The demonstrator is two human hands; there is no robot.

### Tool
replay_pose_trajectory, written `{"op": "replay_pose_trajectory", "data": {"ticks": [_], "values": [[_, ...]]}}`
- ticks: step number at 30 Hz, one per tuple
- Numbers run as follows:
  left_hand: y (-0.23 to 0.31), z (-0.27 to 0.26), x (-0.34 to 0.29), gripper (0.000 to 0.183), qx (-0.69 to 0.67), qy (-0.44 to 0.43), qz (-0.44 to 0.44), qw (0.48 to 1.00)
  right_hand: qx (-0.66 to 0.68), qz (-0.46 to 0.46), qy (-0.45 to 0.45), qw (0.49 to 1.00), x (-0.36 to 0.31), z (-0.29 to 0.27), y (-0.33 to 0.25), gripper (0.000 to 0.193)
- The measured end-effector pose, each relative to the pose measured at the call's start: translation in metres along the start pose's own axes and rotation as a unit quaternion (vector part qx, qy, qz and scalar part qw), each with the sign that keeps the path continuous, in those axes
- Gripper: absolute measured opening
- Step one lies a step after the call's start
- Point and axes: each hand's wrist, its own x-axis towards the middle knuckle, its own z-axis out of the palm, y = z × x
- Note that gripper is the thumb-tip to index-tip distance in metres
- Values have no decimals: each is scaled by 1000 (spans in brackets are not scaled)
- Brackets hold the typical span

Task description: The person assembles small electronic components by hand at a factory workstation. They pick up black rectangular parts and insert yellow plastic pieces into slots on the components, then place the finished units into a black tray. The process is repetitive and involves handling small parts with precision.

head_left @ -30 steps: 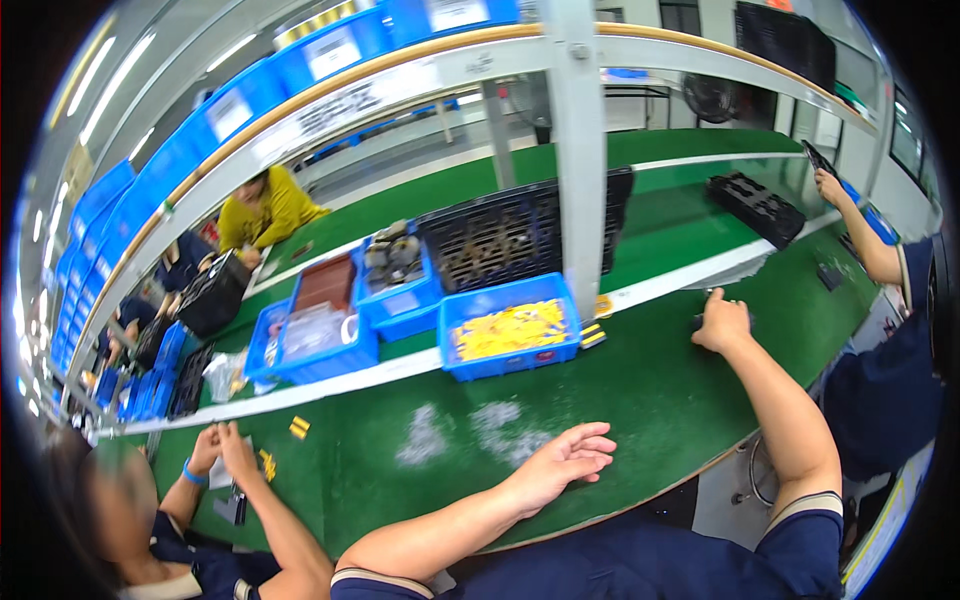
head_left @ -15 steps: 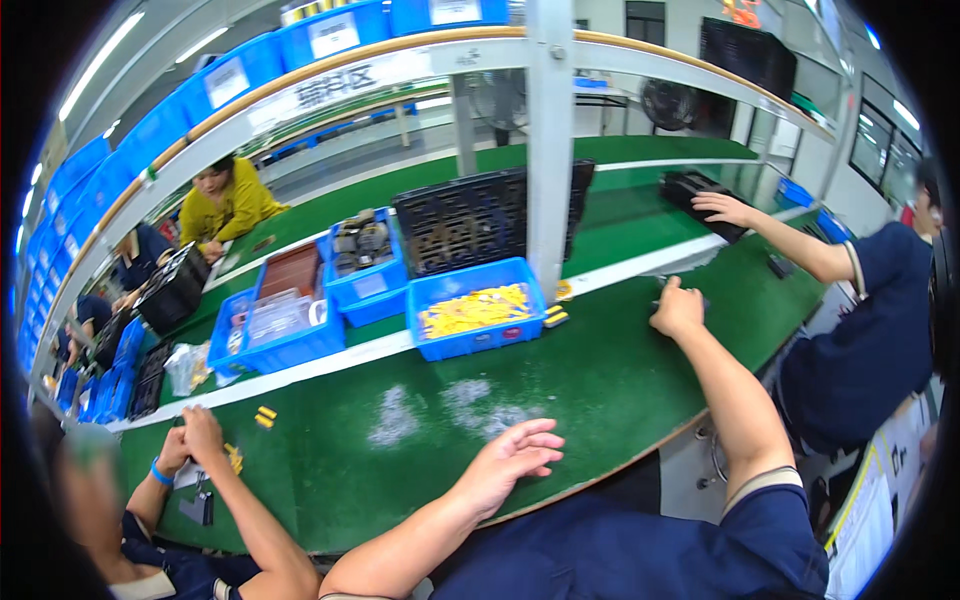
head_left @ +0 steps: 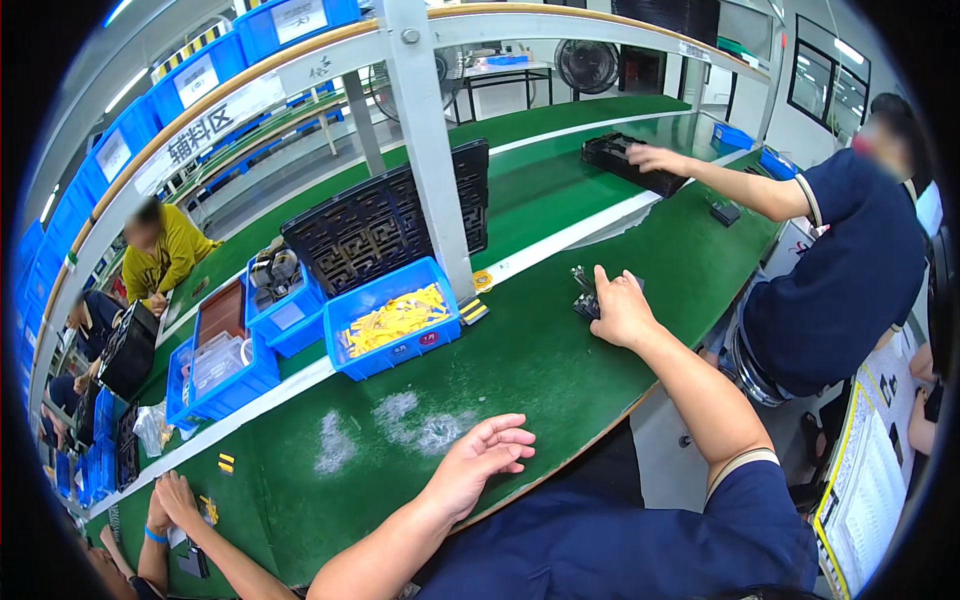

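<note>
- Black parts [head_left: 584, 300] sit in a small cluster on the green table [head_left: 560, 395], partly covered by the right hand [head_left: 622, 308], to the right of the blue bin [head_left: 372, 364] with its yellow pieces [head_left: 398, 318].
- The right hand reaches over the cluster with its index finger stretched forward and the thumb beside the parts; its other fingers are partly hidden, so I cannot tell whether they grip anything.
- The left hand [head_left: 478, 462] hangs empty over the near edge of the table, fingers loosely bent and parted, near the white smudges [head_left: 435, 430] and well apart from the black parts.
- Handling, as a judgement: the parts look small, light and stiff, probably hard plastic or metal. Pale glints suggest smooth faces that could slip under dry fingertips.
- Thin-looking bits jut up on the cluster's far side; these may bend or snag, so pressing there seems unwise.
- The best hold is probably low on the solid body of one part, thumb against fingertips, pinched lightly.
- The parts lie close together, so one may drag its neighbour; whether they are joined is unclear.
</note>
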Motion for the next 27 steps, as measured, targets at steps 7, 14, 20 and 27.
{"op": "replay_pose_trajectory", "data": {"ticks": [7,14,20,27], "values": [[-3,-4,7,41,-10,13,-6,1000,-41,4,-47,998,23,3,0,81],[-3,-3,16,40,-17,10,-16,1000,-66,3,-56,996,23,8,-1,76],[-1,-4,13,40,-20,23,-10,999,-59,-45,-13,997,-4,-2,-12,76],[-6,0,20,46,1,69,24,997,299,-199,120,926,-62,20,-38,91]]}}
